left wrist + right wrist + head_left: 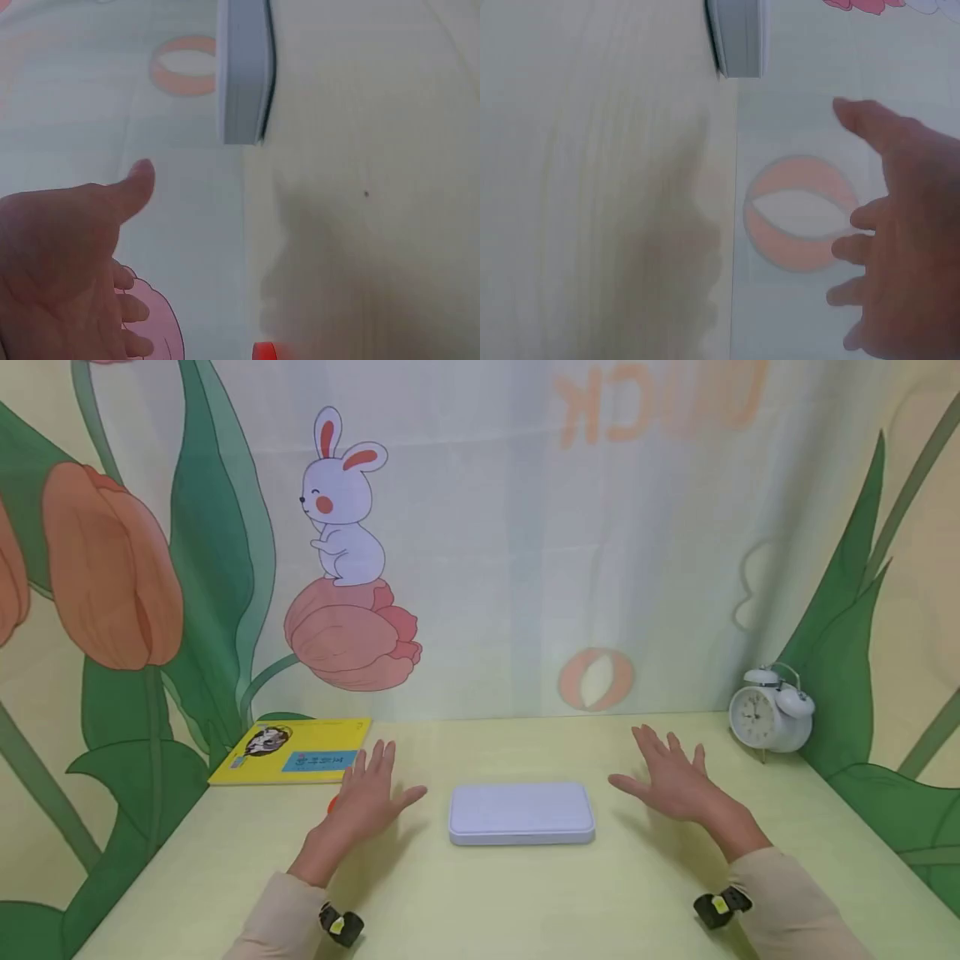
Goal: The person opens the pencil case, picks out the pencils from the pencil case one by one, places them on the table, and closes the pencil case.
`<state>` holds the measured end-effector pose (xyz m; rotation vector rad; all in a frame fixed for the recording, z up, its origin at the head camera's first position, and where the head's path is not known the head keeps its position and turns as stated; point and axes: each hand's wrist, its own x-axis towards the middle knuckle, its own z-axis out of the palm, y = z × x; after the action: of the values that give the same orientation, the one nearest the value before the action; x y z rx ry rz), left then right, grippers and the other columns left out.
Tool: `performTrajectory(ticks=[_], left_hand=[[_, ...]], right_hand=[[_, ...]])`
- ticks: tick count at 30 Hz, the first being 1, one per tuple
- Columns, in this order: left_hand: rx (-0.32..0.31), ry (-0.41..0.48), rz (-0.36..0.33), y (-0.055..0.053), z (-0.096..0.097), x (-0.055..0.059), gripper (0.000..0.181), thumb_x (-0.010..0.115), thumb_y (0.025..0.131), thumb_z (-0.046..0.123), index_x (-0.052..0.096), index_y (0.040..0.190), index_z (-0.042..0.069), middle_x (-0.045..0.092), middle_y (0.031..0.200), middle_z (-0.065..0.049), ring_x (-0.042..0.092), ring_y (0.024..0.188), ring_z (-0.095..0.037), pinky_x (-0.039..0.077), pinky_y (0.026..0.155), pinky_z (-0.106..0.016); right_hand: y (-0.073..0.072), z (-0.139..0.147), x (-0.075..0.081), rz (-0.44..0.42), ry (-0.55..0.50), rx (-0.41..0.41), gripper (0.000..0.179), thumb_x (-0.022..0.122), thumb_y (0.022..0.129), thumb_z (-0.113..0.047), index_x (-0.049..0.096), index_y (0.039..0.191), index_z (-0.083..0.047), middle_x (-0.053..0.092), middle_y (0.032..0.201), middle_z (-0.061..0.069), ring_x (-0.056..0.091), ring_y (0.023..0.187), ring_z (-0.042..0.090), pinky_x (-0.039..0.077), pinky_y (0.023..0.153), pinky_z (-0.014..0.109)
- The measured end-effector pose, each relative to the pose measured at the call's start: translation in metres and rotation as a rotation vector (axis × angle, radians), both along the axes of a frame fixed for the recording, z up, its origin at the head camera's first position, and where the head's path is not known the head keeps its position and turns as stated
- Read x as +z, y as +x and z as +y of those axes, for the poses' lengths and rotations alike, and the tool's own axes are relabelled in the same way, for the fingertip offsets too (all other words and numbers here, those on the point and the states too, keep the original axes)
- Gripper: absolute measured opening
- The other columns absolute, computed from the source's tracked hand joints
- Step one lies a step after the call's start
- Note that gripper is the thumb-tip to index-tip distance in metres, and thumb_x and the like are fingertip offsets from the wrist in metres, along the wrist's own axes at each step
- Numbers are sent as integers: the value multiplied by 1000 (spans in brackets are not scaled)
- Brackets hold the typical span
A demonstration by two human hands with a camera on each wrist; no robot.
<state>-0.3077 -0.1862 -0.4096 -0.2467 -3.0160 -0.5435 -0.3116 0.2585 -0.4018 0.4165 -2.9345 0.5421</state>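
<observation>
A pale lavender-white flat case with rounded corners lies on the table between the two hands. To its left, my left hand hovers with fingers spread and thumb toward the case, holding nothing. My right hand is raised on the other side, fingers apart, also holding nothing. Both wrist views show a narrow end of the case: one near the top in the left wrist view, the other in the right wrist view. Partly hidden behind the left hand is a small red-orange object; its kind cannot be told.
A yellow book lies at the table's back left, just beyond the left hand. At the back right stands a white twin-bell alarm clock. A printed curtain with a rabbit and tulips hangs along the table's far edge.
</observation>
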Motion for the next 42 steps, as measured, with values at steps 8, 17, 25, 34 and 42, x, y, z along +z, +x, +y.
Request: performTrajectory(ticks=[8, 17, 25, 34, 42], left_hand=[[-1, 210, -55, 2, 3, 5, 102, 56, 94, 63, 8, 160, 3, 12, 165, -20, 10, 150, -41, 20, 116, -59], [-6, 592, -185, 1, 16, 8, 105, 65, 87, 64, 15, 160, 9, 31, 159, -20, 33, 144, -40, 33, 111, -60], [-50, 744, -244, -3, 28, 1, 98, 79, 86, 40, 22, 159, 8, 39, 154, -22, 39, 140, -40, 38, 109, -57], [-200, 712, -272, -12, 39, -11, 100, 86, 80, 25, 25, 159, 11, 29, 160, -20, 28, 144, -45, 35, 109, -60], [-284, 639, -297, -15, 49, -17, 107, 89, 76, 19, 22, 160, 11, 27, 161, -19, 27, 146, -43, 31, 113, -58]], right_hand=[[0, -10, 0, -84, -162, 77, 94, 53, 98, -57, 16, 156, 5, 18, 159, 31, 6, 143, 58, -2, 105, 78], [-1, -22, 7, -263, -335, 181, 94, 53, 96, -62, 12, 161, -7, 12, 165, 17, 7, 150, 42, 8, 116, 66], [-7, -43, 6, -382, -517, 310, 84, 57, 99, -50, 17, 160, -7, 16, 165, 11, 11, 152, 31, 16, 119, 57], [-13, -51, -10, -410, -475, 319, 103, 80, 85, -36, 17, 158, 1, 17, 164, 17, 13, 150, 36, 18, 119, 56], [-16, -59, -12, -419, -410, 305, 115, 91, 72, -32, 22, 156, 5, 22, 162, 21, 17, 149, 39, 17, 119, 56]])
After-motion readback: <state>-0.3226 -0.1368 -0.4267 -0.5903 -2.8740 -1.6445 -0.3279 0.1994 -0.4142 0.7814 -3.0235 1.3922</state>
